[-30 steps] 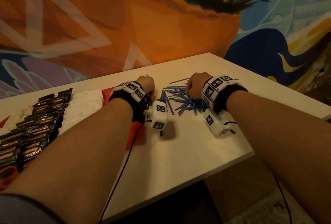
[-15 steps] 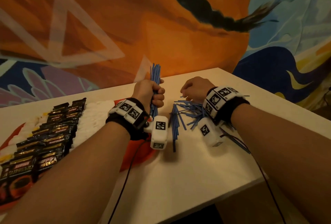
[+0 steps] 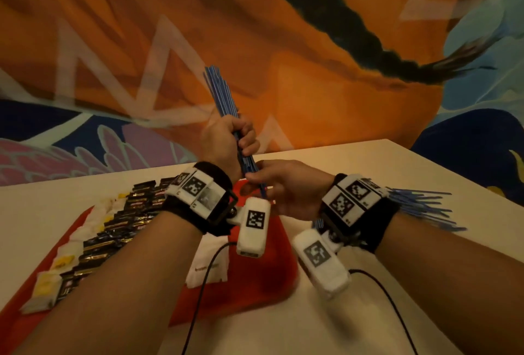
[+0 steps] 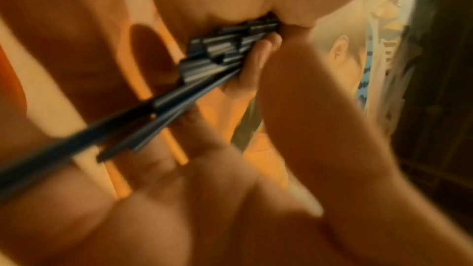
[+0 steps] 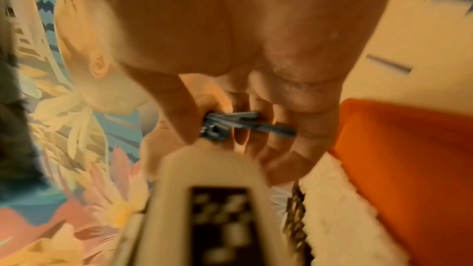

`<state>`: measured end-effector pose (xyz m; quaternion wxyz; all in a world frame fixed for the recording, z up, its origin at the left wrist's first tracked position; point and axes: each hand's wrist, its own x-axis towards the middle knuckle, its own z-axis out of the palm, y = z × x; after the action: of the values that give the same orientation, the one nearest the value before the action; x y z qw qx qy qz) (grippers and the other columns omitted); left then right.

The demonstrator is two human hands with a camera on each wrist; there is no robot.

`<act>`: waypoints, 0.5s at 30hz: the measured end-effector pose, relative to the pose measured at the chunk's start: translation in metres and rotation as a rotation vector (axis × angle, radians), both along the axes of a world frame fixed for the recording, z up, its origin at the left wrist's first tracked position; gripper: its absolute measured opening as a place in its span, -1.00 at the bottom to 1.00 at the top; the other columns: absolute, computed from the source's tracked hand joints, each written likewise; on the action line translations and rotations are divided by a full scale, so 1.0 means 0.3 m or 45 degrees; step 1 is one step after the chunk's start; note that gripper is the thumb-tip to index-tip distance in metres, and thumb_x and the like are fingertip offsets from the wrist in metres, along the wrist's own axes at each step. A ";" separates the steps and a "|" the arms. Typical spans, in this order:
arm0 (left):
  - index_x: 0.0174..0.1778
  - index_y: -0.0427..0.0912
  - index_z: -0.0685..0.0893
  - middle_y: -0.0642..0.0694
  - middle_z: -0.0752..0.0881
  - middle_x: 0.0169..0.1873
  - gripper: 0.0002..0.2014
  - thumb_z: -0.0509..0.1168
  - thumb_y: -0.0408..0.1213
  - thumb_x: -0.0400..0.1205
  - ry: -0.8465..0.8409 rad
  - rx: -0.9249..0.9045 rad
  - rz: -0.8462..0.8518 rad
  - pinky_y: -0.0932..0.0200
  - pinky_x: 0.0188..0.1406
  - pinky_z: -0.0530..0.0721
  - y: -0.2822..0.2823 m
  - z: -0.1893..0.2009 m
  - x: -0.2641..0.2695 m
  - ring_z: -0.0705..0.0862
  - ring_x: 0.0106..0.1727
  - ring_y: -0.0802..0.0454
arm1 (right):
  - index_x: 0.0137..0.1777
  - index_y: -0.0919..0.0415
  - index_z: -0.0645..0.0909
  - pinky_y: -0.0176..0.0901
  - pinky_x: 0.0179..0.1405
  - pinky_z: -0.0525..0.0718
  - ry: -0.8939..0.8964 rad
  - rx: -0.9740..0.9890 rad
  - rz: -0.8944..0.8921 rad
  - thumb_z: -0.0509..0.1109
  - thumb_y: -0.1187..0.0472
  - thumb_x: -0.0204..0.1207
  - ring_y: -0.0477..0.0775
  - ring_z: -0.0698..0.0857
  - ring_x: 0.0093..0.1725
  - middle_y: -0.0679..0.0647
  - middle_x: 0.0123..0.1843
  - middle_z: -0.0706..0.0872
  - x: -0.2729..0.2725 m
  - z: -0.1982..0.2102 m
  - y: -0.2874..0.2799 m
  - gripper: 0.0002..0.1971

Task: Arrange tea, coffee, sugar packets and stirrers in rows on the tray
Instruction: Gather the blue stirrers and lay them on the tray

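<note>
Gripped upright in the left hand [image 3: 224,142], fingers curled round its middle, a bundle of stirrers [image 3: 219,93]: thin, flat, dark blue sticks, ends uneven, fanning slightly above the fist against the orange mural and poking out below it. Pinched at those lower ends by the right hand [image 3: 286,187], thumb and fingertips closed on the sticks just under the left fist, above the far edge of the red tray [image 3: 263,278]. Seen from the left wrist as a blurred, glossy blue-black sheaf [image 4: 204,68] running diagonally across the palm, with staggered square-cut ends; from the right wrist as a small cluster of blue-grey tips [image 5: 230,122] caught between the fingers. Lying loose on the white table [image 3: 425,161], behind the right wrist and well apart from the tray, more blue stirrers [image 3: 422,207] in a spread pile, all pointing roughly rightward. On the tray's left part, a long row of dark coffee packets [image 3: 113,227] with gold bands, overlapped like tiles; lettering there too blurred to read. Beside them on the left, white packets with yellow marks [image 3: 65,261]; nearer the middle, partly under the left forearm, a white packet [image 3: 209,264] with a small line of print, not legible. Strapped on both wrists, white camera units with black-and-white square markers.
</note>
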<state>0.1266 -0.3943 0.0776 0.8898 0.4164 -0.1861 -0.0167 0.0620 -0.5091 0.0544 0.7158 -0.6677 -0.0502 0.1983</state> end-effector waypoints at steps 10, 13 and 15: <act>0.07 -0.18 0.38 -0.15 0.56 -0.26 -0.74 -0.04 -0.61 0.65 -0.181 0.178 0.092 0.14 -0.47 0.44 0.122 -0.017 -0.036 0.34 -0.50 0.04 | -0.02 0.33 0.49 -0.26 -0.54 0.32 -0.055 -0.187 -0.071 0.16 0.44 0.63 -0.05 0.38 -0.48 0.10 -0.41 0.45 0.064 0.028 0.171 -0.91; 0.19 -0.10 0.37 -0.14 0.52 -0.33 -0.72 0.00 -0.55 0.69 -0.184 0.251 0.105 0.06 -0.36 0.47 0.161 -0.028 -0.028 0.40 -0.45 -0.01 | -0.07 0.36 0.49 -0.23 -0.50 0.41 -0.105 -0.176 -0.093 0.12 0.49 0.59 0.01 0.47 -0.43 0.18 -0.34 0.54 0.085 0.024 0.209 -0.86; 0.18 -0.09 0.39 -0.10 0.44 -0.40 -0.71 0.00 -0.55 0.69 -0.195 0.250 0.158 0.11 -0.44 0.43 0.181 -0.031 -0.024 0.37 -0.47 0.01 | -0.03 0.42 0.53 -0.22 -0.42 0.60 -0.099 -0.114 -0.090 0.11 0.53 0.55 0.09 0.59 -0.35 0.27 -0.23 0.62 0.097 0.014 0.234 -0.83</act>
<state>0.1194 -0.3400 0.0684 0.8273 0.5122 -0.2247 0.0521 0.0911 -0.4388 0.0586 0.6893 -0.7076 -0.0452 0.1489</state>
